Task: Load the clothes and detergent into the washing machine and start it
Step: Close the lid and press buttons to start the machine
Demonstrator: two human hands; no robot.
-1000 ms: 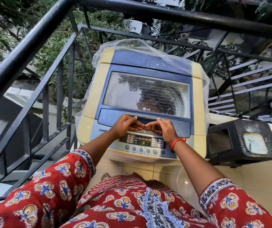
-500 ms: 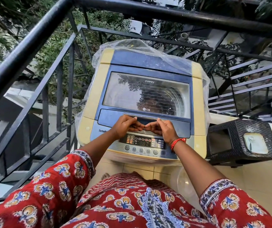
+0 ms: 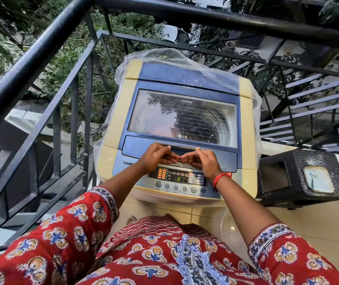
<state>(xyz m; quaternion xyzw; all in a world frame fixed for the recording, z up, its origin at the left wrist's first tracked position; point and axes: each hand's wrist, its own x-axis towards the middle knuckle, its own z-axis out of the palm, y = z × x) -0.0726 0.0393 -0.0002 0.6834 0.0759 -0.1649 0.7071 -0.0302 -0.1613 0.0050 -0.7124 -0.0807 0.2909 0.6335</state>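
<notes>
A cream and blue top-loading washing machine (image 3: 119,120) stands in front of me with its glass lid (image 3: 183,116) down. Dark laundry shows dimly through the glass. My left hand (image 3: 156,157) and my right hand (image 3: 203,161) sit side by side at the lid handle (image 3: 183,148), fingers curled around its front edge, knuckles nearly touching. Just below my hands the control panel (image 3: 178,177) is lit, with a green "F" on its display. No detergent container is in view.
A clear plastic cover (image 3: 164,56) is pushed back over the machine's rear. A black metal railing (image 3: 41,50) runs close on the left and behind. A black wicker stool (image 3: 308,161) stands on the right, and a metal staircase (image 3: 318,103) rises beyond it.
Both hands stay in the same place on the lid handle. The green character on the display went out and came back.
</notes>
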